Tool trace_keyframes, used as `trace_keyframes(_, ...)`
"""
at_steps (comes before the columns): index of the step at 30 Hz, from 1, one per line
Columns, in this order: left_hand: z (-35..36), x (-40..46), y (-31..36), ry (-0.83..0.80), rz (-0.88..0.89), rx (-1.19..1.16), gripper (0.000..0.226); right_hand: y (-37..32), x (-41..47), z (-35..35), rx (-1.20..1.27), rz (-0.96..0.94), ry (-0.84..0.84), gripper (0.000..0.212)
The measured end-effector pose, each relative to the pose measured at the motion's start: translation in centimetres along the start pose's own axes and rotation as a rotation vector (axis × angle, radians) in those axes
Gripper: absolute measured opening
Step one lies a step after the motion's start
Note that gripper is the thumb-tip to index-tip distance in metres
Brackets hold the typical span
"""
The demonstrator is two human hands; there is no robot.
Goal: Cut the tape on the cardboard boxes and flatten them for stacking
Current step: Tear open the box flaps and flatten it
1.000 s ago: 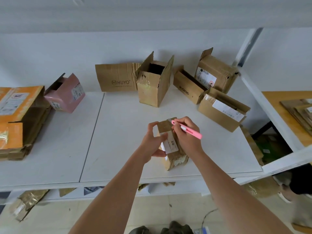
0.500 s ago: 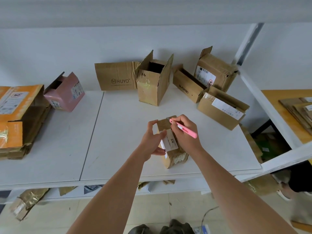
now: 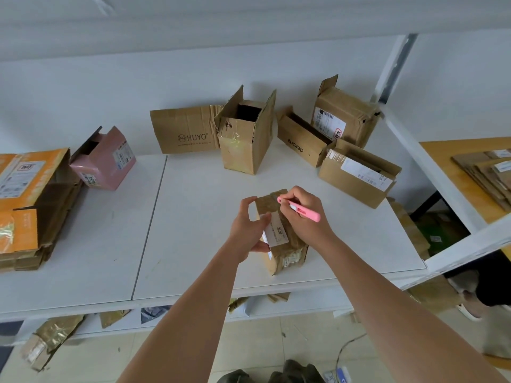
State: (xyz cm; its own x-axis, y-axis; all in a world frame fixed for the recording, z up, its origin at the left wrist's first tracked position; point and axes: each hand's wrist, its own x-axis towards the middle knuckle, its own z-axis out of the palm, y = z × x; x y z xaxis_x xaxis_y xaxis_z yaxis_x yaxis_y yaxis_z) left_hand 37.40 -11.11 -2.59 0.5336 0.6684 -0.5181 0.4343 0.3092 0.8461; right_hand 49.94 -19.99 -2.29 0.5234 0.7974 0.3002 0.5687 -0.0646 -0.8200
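The right hand [image 3: 304, 217] pinches a pink box cutter [image 3: 300, 209] like a pen, its tip resting at the top far edge of a small taped cardboard box [image 3: 284, 244]. The left hand [image 3: 247, 228] grips that box from its left side, thumb on the near face beside a white label [image 3: 275, 229], fingers curled over the top left corner. The box stands upright on the white table [image 3: 193, 217], near the front edge, wrapped in glossy tape.

Behind it, toward the wall, stands a tall open box [image 3: 244, 139] with its flaps up, and a flattened HUYO carton [image 3: 185, 131] leans against the wall just to its left. To the right sit an open dezone box [image 3: 301, 142], a labelled box [image 3: 343, 117] behind it, and another labelled box [image 3: 359, 175] in front. At the left lies a pink box [image 3: 105, 158] tipped on its side, beside a stack of orange flattened cartons [image 3: 27, 203]. More flattened cardboard [image 3: 486, 172] lies on a wooden surface at far right.
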Motion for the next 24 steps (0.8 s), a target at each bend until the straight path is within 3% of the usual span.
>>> trace_keyframes(24,0.6,-0.3,0.8,0.038,0.051,0.074,0.036,-1.5,-8.3,-3.9,0.146,0.116,-0.176,0.020)
